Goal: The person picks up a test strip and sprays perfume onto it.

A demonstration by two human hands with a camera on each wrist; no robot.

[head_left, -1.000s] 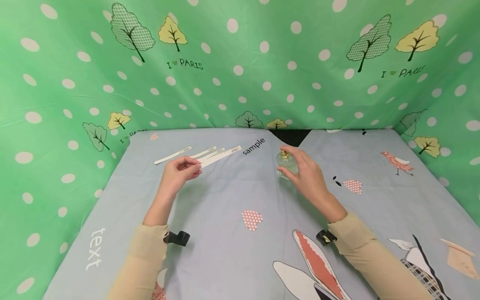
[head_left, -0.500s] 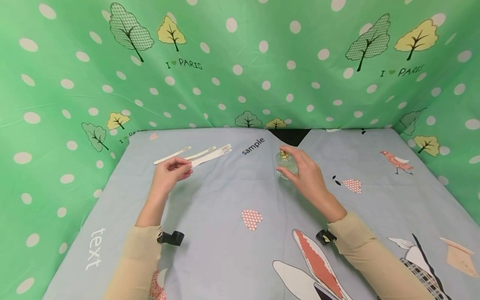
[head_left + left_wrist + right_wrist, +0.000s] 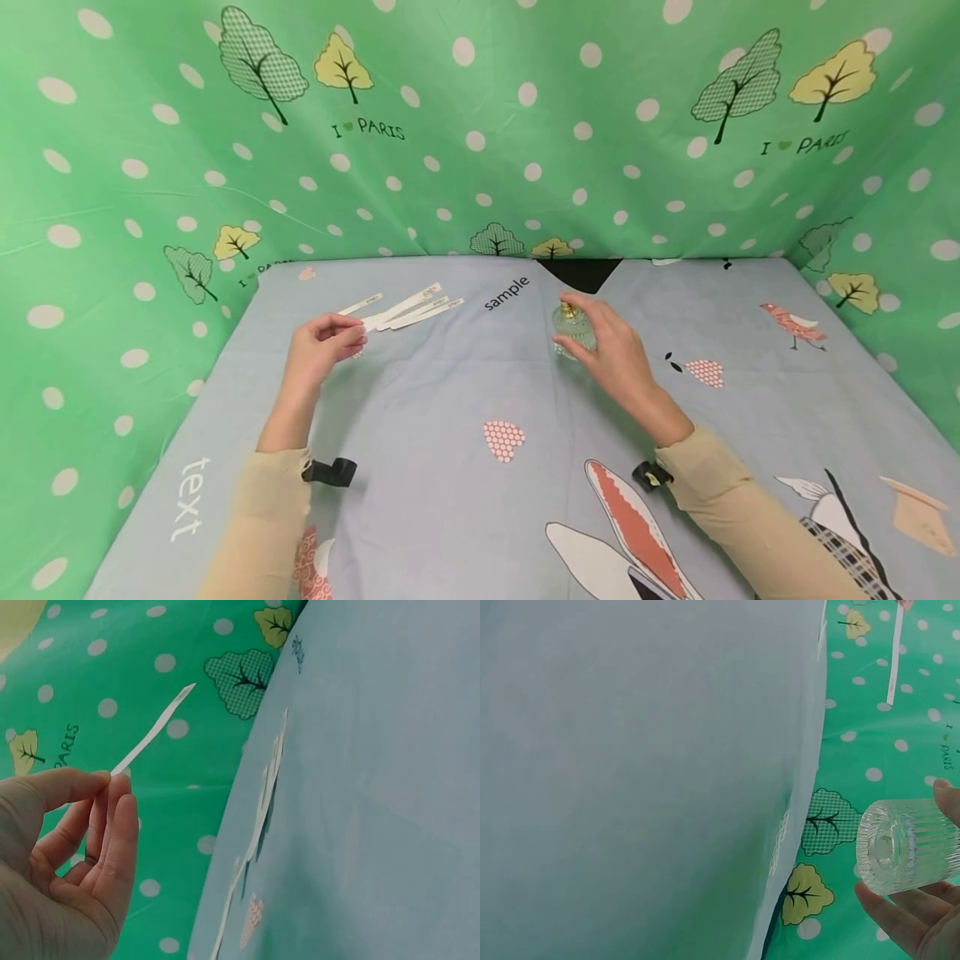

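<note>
Thumb and fingertips of my left hand [image 3: 318,346] pinch one end of a white perfume test strip [image 3: 154,731], which points up and away to the right. Behind and below it, several more test strips [image 3: 431,314] lie on the cloth, partly overlapped by the held one in the head view. My right hand [image 3: 621,354] holds a clear, ribbed glass perfume bottle [image 3: 573,330] with a gold sprayer neck. Its index finger reaches over the sprayer top, and its thumb is on the near side. In the right wrist view the base of the bottle [image 3: 907,844] faces the camera.
A grey-blue printed cloth [image 3: 450,383] covers the table. Green polka-dot fabric [image 3: 420,192] rises behind its far edge and along both sides. Black straps with small mounts sit at both wrists.
The left hand has drawn back to the left with its test strip, away from the bottle, uncovering strips on the table. The right hand and bottle have stayed in place.
</note>
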